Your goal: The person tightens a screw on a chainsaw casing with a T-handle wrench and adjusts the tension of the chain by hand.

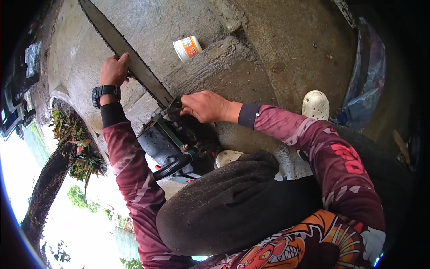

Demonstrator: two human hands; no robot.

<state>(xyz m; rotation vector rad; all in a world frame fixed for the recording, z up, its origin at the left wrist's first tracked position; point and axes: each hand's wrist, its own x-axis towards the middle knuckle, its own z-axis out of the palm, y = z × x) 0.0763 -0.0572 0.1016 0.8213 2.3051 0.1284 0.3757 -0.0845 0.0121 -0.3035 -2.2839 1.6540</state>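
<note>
A chainsaw (162, 142) with a dark, dirty body rests on the concrete in front of my bent knee. Its long guide bar (123, 47), with the chain around its edge, points away to the far left. My left hand (115, 70) pinches the edge of the bar and chain about midway along, its fingertips partly hidden behind the bar. At the bar's base, beside the saw's body, my right hand (204, 106) is closed with curled fingers. What those fingers hold, if anything, is hidden.
A white tub with an orange label (187, 48) lies beyond the bar. Pale clogs (316, 106) are on my feet. Crumpled clear plastic (368, 74) lies at right. To the left are a tree trunk (47, 179) with spiky plants and the concrete's edge.
</note>
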